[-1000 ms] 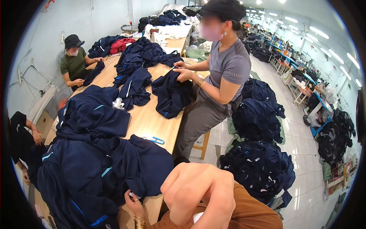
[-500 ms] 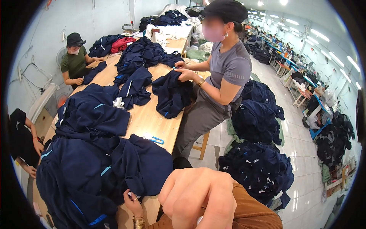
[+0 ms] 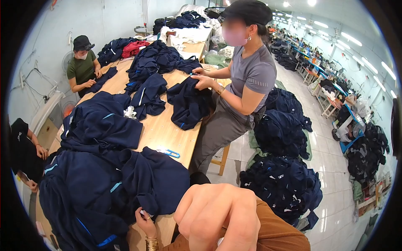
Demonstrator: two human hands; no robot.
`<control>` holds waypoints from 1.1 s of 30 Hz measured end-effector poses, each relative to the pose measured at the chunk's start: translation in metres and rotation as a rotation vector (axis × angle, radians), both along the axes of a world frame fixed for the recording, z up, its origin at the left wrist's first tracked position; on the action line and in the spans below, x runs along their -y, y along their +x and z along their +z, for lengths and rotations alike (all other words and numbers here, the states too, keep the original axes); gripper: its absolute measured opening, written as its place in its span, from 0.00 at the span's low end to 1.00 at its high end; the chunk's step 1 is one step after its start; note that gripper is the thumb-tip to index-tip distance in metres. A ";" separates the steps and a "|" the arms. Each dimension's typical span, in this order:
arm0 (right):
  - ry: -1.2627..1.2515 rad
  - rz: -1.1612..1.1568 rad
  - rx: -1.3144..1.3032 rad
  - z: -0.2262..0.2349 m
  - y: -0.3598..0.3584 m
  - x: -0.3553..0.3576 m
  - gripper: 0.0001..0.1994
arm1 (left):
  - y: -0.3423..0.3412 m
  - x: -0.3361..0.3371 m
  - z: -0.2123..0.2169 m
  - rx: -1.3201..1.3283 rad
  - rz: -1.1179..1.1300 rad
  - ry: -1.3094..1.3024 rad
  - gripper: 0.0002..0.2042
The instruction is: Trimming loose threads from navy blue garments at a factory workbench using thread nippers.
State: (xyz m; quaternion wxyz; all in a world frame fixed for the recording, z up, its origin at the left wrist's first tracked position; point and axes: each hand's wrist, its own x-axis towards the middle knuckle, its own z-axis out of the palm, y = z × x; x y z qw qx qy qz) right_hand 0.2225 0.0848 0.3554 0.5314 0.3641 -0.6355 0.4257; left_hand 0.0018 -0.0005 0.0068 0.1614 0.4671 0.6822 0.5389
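My left hand (image 3: pixel 144 218), with a gold bangle on the wrist, pinches the edge of a navy garment (image 3: pixel 155 180) at the near end of the long wooden table (image 3: pixel 167 134). That garment belongs to a big navy heap (image 3: pixel 83 196) covering the table's near left. My right hand (image 3: pixel 217 217) is raised close to the camera with its fingers curled into a fist. A brown sleeve (image 3: pixel 276 230) runs behind it. Blue thread snips (image 3: pixel 169 152) lie on the bare wood just beyond the garment.
A person in a grey shirt (image 3: pixel 251 75) sits across the table's right side, handling a navy piece (image 3: pixel 188 104). Another person in green (image 3: pixel 81 67) works at the far left. Navy bundles (image 3: pixel 284 184) sit piled on the floor to the right, and workstations line the aisle.
My right fist has shifted only slightly near the camera. The person in grey has kept working the navy piece with small hand movements. My left hand stays on the garment edge.
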 end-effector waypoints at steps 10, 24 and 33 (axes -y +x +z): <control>-0.018 -0.009 0.025 -0.004 0.001 0.000 0.17 | 0.000 -0.001 0.002 -0.023 0.003 -0.024 0.08; -0.008 -0.040 0.029 -0.004 0.003 -0.001 0.17 | 0.001 -0.001 0.004 -0.005 0.016 -0.043 0.09; -0.010 -0.079 0.020 -0.004 0.005 -0.002 0.16 | 0.000 0.003 0.005 -0.038 0.033 -0.042 0.09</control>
